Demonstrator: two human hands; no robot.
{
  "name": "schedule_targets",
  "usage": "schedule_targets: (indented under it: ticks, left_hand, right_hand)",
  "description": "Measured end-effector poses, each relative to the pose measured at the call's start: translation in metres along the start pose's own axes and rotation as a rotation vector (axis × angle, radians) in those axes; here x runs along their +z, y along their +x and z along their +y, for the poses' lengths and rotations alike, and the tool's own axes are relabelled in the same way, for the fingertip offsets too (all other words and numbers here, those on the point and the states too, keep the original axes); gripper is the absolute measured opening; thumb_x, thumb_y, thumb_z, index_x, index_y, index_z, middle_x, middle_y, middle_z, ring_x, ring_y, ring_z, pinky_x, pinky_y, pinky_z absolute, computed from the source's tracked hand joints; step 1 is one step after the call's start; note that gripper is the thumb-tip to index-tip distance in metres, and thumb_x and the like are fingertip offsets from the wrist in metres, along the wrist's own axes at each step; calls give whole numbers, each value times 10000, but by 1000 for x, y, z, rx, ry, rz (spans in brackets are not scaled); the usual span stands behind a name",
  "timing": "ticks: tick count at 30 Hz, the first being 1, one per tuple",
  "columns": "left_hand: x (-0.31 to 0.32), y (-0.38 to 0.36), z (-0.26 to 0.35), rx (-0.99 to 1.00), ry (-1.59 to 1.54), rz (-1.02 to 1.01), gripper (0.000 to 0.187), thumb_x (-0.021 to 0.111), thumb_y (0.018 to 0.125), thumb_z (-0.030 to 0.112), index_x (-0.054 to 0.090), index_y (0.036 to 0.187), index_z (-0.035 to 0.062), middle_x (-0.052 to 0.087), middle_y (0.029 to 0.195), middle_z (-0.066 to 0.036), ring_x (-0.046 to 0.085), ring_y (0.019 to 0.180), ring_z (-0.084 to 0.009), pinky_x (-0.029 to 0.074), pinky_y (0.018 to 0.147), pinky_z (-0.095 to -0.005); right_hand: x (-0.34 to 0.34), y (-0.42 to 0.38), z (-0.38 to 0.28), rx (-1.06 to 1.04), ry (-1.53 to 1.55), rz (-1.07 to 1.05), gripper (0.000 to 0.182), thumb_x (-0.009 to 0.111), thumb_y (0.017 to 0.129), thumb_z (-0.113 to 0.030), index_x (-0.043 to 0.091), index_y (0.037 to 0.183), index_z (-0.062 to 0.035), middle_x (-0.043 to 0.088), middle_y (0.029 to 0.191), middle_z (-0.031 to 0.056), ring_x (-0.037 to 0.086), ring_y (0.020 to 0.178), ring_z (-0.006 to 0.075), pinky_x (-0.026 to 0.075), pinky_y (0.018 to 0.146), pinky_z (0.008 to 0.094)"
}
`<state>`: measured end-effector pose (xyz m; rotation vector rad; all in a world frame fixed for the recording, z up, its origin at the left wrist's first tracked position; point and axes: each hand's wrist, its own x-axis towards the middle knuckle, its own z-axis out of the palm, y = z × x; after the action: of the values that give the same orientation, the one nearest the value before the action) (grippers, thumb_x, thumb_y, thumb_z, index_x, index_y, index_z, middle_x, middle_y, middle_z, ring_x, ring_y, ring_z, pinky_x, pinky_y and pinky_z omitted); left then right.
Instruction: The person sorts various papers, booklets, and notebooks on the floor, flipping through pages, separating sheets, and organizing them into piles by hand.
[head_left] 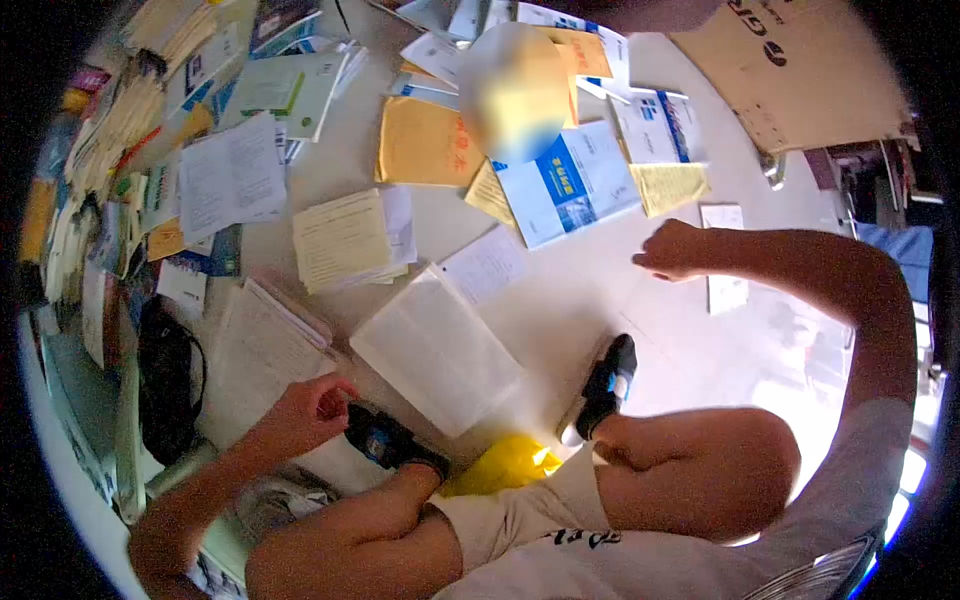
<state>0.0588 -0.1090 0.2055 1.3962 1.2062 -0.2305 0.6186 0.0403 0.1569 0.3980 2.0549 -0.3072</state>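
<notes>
My left hand (312, 410) is raised at the lower left beside my dark shoe (385, 440), its fingers curled; whether anything small is between them is hidden. On the right, my right hand (675, 250) hovers over the floor with its fingers curled in, and nothing shows in it. Between the hands lies a translucent white folder (440, 350), tilted on the floor, with a printed sheet (487, 264) touching its upper edge. Above my right hand is a light blue booklet (568, 183). A stack of yellowish papers (343, 240) rests left of the sheet.
Brown envelopes (425, 142) and booklets spread across the top. Piles of books and papers (232, 170) line the left, near a black bag (168, 380). A cardboard box (800, 75) stands at upper right. A yellow plastic bag (505, 466) lies between my legs.
</notes>
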Motion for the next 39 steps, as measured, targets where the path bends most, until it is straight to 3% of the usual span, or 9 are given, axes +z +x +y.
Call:
schedule_targets:
  ticks: [9,14,18,19,23,28,33,37,39]
  left_hand:
    - [-34,195,29,255,170,106,277,647,764,5,585,1034,22,591,785,-62,578,718,-149,484,669,-327]
    - [-23,333,49,813,420,749,401,643,805,20,504,1180,15,607,958,-88,628,902,-225,505,763,-381]
    - [-25,432,53,666,-7,844,413,650,831,58,476,1201,2,629,1002,-115,651,913,-244,521,783,-383]
    - [-34,453,58,590,-92,780,402,644,843,69,468,1198,2,640,1019,-130,662,890,-251,530,779,-381]
    - [-50,514,77,634,-484,567,515,678,874,128,417,1313,55,616,1076,-115,631,904,-191,536,731,-336]
    - [-59,490,125,462,-563,564,328,641,887,161,502,1135,-4,668,940,-143,679,784,-208,556,633,-313]
    - [-56,428,149,427,-481,609,348,623,929,278,525,1123,5,630,867,-79,639,751,-143,533,585,-259]
    - [-41,377,128,264,-777,506,384,568,962,403,522,1096,46,593,853,-43,600,737,-111,508,578,-252]
    - [-23,395,79,248,-586,540,362,579,959,378,515,1092,48,589,850,-43,596,742,-107,505,578,-255]
  right_hand:
    - [52,126,151,444,639,743,392,688,811,-262,549,1122,-69,652,970,168,641,947,338,518,817,459]
    - [63,241,258,589,1083,1071,590,784,712,-459,606,1080,-33,672,938,184,658,892,333,528,796,448]
    - [21,248,237,880,1055,1139,684,755,657,-610,673,1009,-29,697,916,189,673,880,340,532,781,464]
    - [11,244,236,843,1131,1083,511,818,706,-442,668,927,-6,702,893,136,669,791,250,541,730,363]
    - [-1,244,236,814,1211,1147,546,822,721,-397,593,1028,-8,681,955,130,658,835,211,532,751,347]
    - [-32,221,212,500,1484,1379,282,722,838,-153,550,1030,-38,651,921,84,623,874,169,504,775,310]
    - [-64,148,191,395,1362,1442,276,693,854,-123,523,1036,-4,633,1028,112,628,972,192,518,904,339]
    - [-16,80,190,-53,1365,1138,291,709,872,-200,576,1050,-12,641,1040,88,573,1010,157,450,909,329]
    - [27,87,188,99,1241,1060,279,686,890,-248,597,1047,-35,664,1014,82,589,985,157,468,881,340]
